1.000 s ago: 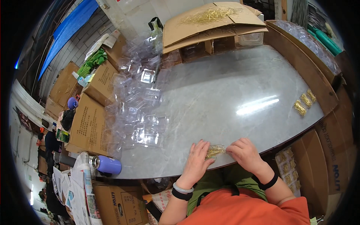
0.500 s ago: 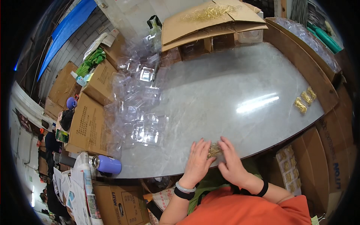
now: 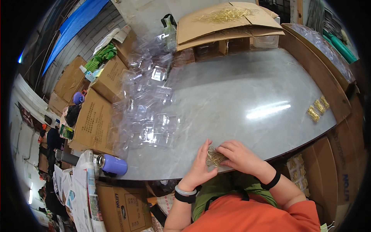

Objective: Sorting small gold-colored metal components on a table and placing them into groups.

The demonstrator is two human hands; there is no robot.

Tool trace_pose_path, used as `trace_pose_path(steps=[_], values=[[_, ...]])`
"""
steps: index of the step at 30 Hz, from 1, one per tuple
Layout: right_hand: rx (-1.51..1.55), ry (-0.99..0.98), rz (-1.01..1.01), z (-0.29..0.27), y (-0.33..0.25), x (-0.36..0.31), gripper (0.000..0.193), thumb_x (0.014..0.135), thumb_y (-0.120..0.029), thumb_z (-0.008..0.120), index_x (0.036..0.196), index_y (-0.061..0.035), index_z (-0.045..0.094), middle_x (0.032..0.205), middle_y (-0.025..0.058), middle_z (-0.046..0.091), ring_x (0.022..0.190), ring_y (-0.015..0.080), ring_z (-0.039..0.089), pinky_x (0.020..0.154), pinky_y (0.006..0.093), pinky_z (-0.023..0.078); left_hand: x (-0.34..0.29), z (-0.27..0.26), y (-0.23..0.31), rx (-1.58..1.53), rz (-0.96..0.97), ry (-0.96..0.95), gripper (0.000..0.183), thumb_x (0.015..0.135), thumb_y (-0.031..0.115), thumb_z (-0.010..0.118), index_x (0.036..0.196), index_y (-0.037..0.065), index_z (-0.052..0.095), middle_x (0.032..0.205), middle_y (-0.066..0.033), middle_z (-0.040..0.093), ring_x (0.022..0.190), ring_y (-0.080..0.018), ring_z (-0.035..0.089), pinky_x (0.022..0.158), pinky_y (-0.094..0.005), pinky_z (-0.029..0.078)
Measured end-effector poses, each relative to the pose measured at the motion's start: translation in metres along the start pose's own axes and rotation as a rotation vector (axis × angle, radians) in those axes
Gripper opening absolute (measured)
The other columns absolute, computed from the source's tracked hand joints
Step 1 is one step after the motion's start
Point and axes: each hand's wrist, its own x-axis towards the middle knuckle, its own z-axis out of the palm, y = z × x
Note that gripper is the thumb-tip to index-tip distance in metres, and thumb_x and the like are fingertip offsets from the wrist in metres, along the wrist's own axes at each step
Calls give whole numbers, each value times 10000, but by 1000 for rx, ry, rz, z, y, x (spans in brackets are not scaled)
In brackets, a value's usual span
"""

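At the near edge of the grey table (image 3: 212, 100), a small clump of thin gold-coloured wire pieces (image 3: 215, 157) sits between my two hands. My left hand (image 3: 196, 168) cups its left side, with the thumb beneath and the fingers pointing up. From the right, my right hand (image 3: 242, 156) closes its fingers and thumb on the same clump. Whether a clear container surrounds the pieces cannot be made out. Three small clear packs of similar gold pieces (image 3: 317, 108) lie near the table's right edge.
Clear plastic boxes (image 3: 148, 112) pile up along the left, beside brown cartons (image 3: 92, 120). A purple bottle (image 3: 115, 165) stands at the near left. More loose gold pieces (image 3: 228, 14) lie on flattened cardboard (image 3: 189, 33) at the back. An open carton with packs (image 3: 297, 174) stands lower right.
My hands have drawn round the clump from its sides. The left hand has turned upright, and the right fingers have bent inward onto the gold pieces. The view has shifted slightly.
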Motion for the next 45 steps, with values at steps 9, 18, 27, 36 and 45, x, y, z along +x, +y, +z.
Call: trace_pose_path(steps=[9, 18, 27, 36, 45], values=[[-138, 125, 33, -2, -19, 0, 561, 831, -248, 786, 1310, -50, 572, 1264, 99, 599, 1175, 298, 563, 1003, 442, 443, 1, -18, 17, 402, -82, -107, 739, 833, 106, 779, 1485, -2, 448, 1436, -240, 483, 1310, -429, 470, 1087, -448, 419], [-163, 118, 44, 7, -2, -9, 671, 810, -279, 817, 1369, -37, 536, 1333, 137, 559, 1240, 347, 527, 1064, 462, 414, 10, 3, 25, 38, -457, -47, 596, 809, 123, 805, 1339, -30, 579, 1318, -212, 539, 1185, -390, 544, 1020, -456, 455], [-4, 47, 116, 1, -8, -16, 751, 828, -217, 804, 1438, 33, 444, 1510, 248, 426, 1411, 445, 404, 1164, 482, 386, 1, 18, 5, 496, -44, -64, 678, 884, 72, 722, 1493, 0, 432, 1545, -240, 390, 1473, -462, 311, 1207, -556, 272], [132, 81, 86, -5, 0, -10, 714, 783, -140, 822, 1397, 8, 489, 1434, 222, 500, 1325, 415, 482, 1087, 464, 447, -5, 26, 8, 343, -40, -53, 586, 940, -1, 609, 1471, -80, 374, 1439, -273, 417, 1448, -495, 326, 1205, -619, 224], [-8, 215, 177, -3, -5, -13, 688, 705, -222, 885, 1310, -71, 595, 1200, 114, 602, 1138, 340, 531, 967, 468, 465, -7, 31, 12, 384, -18, -77, 639, 942, 26, 625, 1495, -87, 325, 1473, -290, 364, 1446, -505, 315, 1208, -619, 219]])
